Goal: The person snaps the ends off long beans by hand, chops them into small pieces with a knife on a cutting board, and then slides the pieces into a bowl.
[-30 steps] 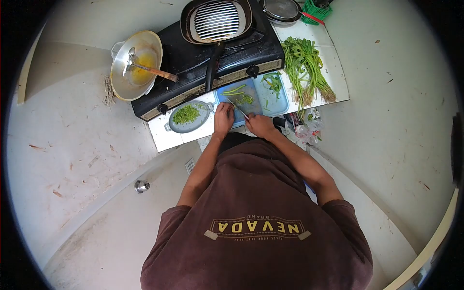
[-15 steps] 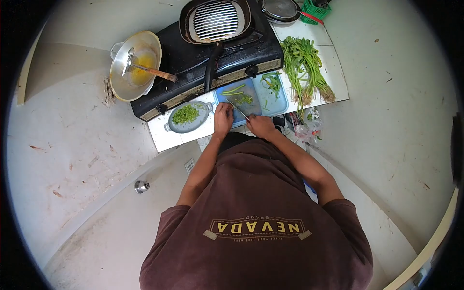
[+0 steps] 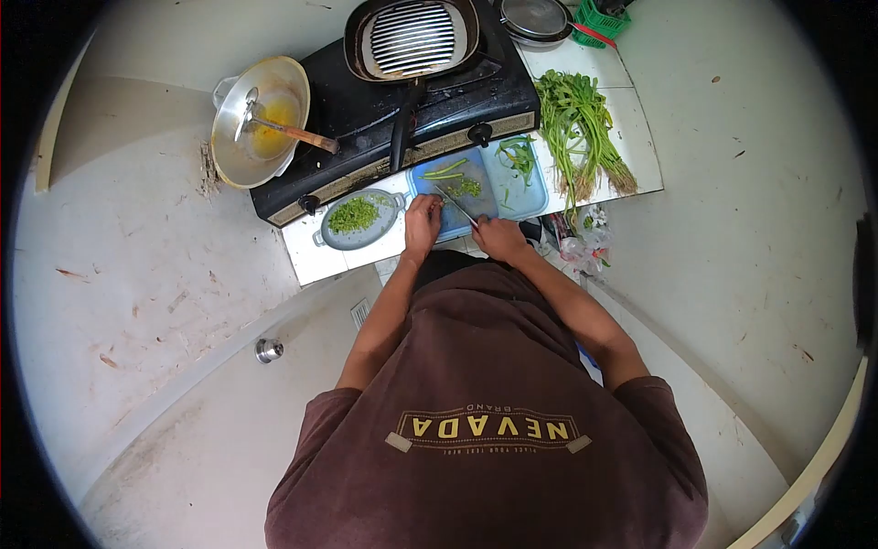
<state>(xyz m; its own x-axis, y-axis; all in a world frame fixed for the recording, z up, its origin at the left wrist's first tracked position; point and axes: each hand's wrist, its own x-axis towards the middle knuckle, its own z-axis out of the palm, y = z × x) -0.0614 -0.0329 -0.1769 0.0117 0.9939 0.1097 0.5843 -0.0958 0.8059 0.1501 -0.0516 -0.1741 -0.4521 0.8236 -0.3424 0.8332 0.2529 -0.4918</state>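
Observation:
My right hand is closed around the handle of a knife, whose blade slants up and left over a blue cutting board. My left hand rests at the board's left edge with its fingers bent together near the blade. What they pinch is too small to make out. Chopped greens lie just beyond the blade, and a few longer green stems lie behind them. On the board's right part are loose green leaves. An oval grey dish with chopped greens stands left of my left hand.
Behind the board is a black gas stove with a ridged grill pan. A metal wok holds a wooden-handled ladle. Rooted leafy greens lie at right, near a plastic bag. A green basket stands behind.
The knife and my right hand have shifted slightly right relative to my left hand. My left hand stays by the board's left edge. The whole view has moved a little.

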